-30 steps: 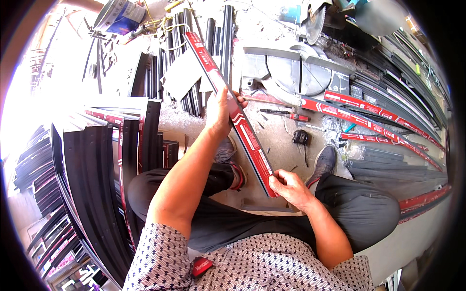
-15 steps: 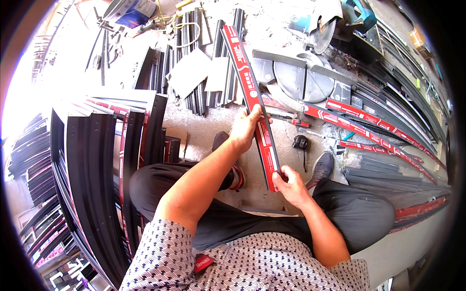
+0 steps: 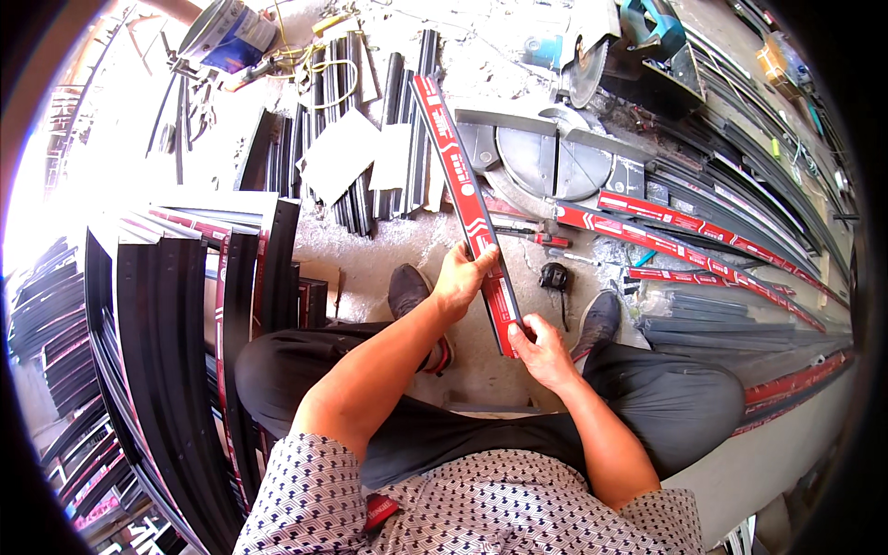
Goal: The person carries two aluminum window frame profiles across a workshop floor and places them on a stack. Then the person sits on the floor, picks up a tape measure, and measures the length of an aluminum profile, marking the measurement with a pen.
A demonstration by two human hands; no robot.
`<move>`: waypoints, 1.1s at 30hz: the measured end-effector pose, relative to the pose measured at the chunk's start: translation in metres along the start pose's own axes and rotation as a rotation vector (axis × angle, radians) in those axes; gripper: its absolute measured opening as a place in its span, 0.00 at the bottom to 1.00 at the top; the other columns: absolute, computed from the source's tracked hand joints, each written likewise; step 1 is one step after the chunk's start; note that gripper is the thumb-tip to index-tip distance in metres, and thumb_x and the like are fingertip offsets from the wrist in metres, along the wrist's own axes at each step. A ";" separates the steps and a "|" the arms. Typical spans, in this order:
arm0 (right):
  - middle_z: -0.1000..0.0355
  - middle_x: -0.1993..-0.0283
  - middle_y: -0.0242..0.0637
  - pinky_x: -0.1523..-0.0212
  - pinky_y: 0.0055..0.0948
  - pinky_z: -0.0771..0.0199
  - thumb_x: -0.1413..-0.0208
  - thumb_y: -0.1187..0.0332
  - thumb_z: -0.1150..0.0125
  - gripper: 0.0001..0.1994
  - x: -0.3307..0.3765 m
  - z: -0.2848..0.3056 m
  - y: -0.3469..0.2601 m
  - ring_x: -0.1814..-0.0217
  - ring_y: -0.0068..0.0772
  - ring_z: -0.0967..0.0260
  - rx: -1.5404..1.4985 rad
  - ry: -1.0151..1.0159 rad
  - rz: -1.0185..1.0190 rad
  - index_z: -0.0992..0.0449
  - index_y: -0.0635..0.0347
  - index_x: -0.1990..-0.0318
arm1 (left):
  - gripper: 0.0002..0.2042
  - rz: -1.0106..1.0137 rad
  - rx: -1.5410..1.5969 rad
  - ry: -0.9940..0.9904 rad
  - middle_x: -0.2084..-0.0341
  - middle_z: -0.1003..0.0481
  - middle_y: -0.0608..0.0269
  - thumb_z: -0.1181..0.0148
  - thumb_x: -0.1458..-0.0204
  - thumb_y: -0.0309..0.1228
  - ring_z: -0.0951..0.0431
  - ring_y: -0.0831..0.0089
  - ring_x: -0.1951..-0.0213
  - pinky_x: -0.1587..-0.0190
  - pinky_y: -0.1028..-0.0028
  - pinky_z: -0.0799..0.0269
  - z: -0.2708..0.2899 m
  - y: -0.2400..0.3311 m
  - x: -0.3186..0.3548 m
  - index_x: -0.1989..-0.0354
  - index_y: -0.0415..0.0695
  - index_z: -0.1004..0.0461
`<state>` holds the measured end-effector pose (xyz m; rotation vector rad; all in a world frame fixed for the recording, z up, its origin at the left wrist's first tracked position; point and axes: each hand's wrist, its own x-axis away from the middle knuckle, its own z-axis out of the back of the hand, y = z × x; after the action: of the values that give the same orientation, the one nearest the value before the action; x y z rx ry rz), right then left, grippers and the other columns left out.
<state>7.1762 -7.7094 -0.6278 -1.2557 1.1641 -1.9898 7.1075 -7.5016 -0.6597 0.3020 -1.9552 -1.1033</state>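
Note:
A short dark metal profile [image 3: 453,159] with a red printed film on its face slants up and away in front of me. My left hand [image 3: 463,279] is closed round its lower middle, thumb on the red face. At the near end, my right hand [image 3: 542,350] grips the corner between thumb and fingers; some of those fingers are hidden. Beyond the profile's right side is a mitre saw [image 3: 555,162] with a round grey table and a raised toothed blade [image 3: 589,76]. A black tape measure [image 3: 553,277] lies on the floor near my right shoe [image 3: 601,319].
Dark profiles [image 3: 166,351] stand stacked at my left. Long red-filmed profiles [image 3: 684,250] lie at the right. Ahead are more dark profiles [image 3: 351,199] with white sheets [image 3: 339,157], a yellow cord [image 3: 324,65] and a bucket [image 3: 227,37]. A red-handled tool [image 3: 552,240] lies by the saw.
The profile's far end has dipped toward me, and my left hand sits lower in the picture with it. Both hands keep their hold. The whole view has shifted slightly.

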 end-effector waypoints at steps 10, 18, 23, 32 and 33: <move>0.21 0.65 0.38 0.58 0.33 0.24 0.33 0.56 0.37 0.18 0.001 0.000 0.010 0.63 0.27 0.25 0.029 0.067 0.036 0.23 0.67 0.56 | 0.10 -0.029 -0.081 0.197 0.68 0.22 0.58 0.40 0.36 0.28 0.18 0.69 0.67 0.63 0.69 0.21 0.015 0.002 -0.013 0.52 0.39 0.33; 0.21 0.66 0.41 0.58 0.34 0.24 0.35 0.59 0.37 0.15 0.002 -0.001 0.012 0.63 0.29 0.24 0.141 0.069 0.011 0.22 0.66 0.56 | 0.12 -0.033 -0.091 0.239 0.65 0.21 0.55 0.39 0.36 0.32 0.17 0.67 0.66 0.62 0.67 0.19 0.036 0.006 -0.034 0.52 0.39 0.31; 0.19 0.61 0.50 0.53 0.39 0.22 0.36 0.60 0.38 0.15 0.002 0.004 0.004 0.57 0.44 0.18 0.140 0.018 -0.073 0.21 0.66 0.54 | 0.10 -0.005 -0.037 0.223 0.66 0.19 0.55 0.39 0.37 0.31 0.17 0.67 0.67 0.66 0.67 0.18 0.042 0.028 -0.051 0.53 0.39 0.29; 0.19 0.59 0.50 0.52 0.38 0.22 0.35 0.59 0.39 0.16 0.001 0.003 0.005 0.55 0.44 0.19 0.137 -0.009 -0.156 0.21 0.66 0.52 | 0.08 -0.003 0.211 0.178 0.70 0.20 0.53 0.41 0.36 0.28 0.17 0.65 0.71 0.66 0.65 0.16 0.057 0.041 -0.071 0.55 0.38 0.31; 0.19 0.59 0.50 0.52 0.38 0.22 0.35 0.59 0.39 0.16 0.001 0.003 0.005 0.56 0.44 0.19 0.141 -0.010 -0.158 0.21 0.66 0.52 | 0.08 -0.002 0.209 0.182 0.70 0.20 0.52 0.41 0.37 0.27 0.17 0.64 0.70 0.66 0.64 0.16 0.056 0.042 -0.071 0.55 0.38 0.32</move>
<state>7.1787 -7.7136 -0.6310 -1.3181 0.9275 -2.1356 7.1152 -7.4043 -0.6804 0.4994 -1.9084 -0.8418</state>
